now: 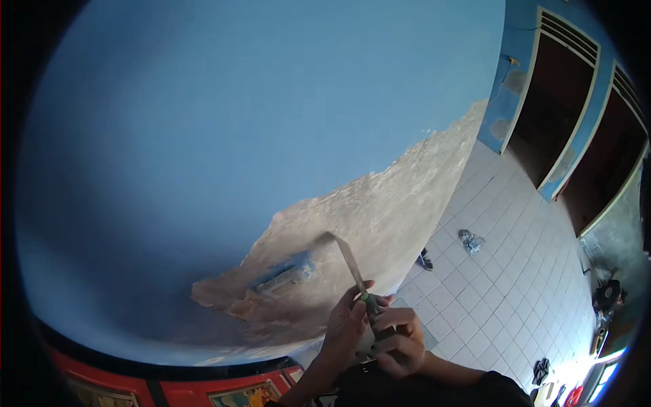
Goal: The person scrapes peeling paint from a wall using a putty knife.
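Observation:
A scraper [348, 261] with a long metal blade points up and left from my hands, its tip close to the bare plaster [366, 210] of the blue wall [271, 122]. My left hand [347, 324] is closed round the base of the blade, near a green band on the handle. My right hand [399, 339] is wrapped round the dark handle just behind it. Left of the blade, a socket plate [277, 279] with blue paint around it sits in the bare patch.
Red furniture [176, 393] with picture panels stands below the wall. On the tiled floor [475, 305] lie a crumpled heap [470, 241] and a dark brush-like object [425, 260]. Two dark doorways [553, 95] are at the upper right.

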`<state>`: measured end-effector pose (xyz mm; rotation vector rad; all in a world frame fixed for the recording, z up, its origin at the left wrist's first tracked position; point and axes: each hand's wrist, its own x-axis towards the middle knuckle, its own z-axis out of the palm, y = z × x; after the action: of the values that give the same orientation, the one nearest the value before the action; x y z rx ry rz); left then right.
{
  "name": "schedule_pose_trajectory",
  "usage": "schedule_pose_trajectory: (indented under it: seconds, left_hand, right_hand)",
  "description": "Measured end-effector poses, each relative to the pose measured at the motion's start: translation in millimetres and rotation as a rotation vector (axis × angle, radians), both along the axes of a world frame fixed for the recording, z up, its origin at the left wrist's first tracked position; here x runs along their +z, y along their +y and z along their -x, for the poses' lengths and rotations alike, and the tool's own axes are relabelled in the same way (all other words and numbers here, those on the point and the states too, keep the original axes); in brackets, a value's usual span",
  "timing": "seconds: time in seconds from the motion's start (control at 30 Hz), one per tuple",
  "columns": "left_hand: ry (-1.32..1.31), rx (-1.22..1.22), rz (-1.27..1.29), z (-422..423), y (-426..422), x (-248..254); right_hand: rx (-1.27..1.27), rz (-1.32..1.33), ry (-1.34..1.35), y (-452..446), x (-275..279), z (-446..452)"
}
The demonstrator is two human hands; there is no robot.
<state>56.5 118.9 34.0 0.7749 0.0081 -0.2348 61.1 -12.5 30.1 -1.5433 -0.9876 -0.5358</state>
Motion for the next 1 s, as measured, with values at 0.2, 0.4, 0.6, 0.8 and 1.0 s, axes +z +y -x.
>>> schedule_pose_trajectory:
  seconds: [0.2, 0.4, 0.6, 0.8, 1.0]
  left_hand:
    - [-0.176, 0.428, -0.586, -25.4, -29.2, -39.7]
    - [-0.339, 0.484, -1.022, -18.8, -28.6, -29.6]
    - [-0.199, 0.464, -0.345, -16.9, -18.1, 5.6]
    - [-0.260, 0.549, -0.360, -19.3, -2.9, 18.3]
    - [-0.257, 0.746, -0.683, -22.0, -5.1, 47.6]
  right_hand:
    - [-0.072, -0.167, 0.823, -22.9, -39.6, -1.8]
    - [0.596, -0.135, 1.320, -29.1, -21.7, -26.1]
    - [0.783, -0.063, 1.141, 4.8, -5.8, -48.1]
    - [0.523, -0.024, 0.993, 37.9, -2.0, -42.4]
    - [0.303, 0.038, 0.749, 47.5, 16.9, -45.7]
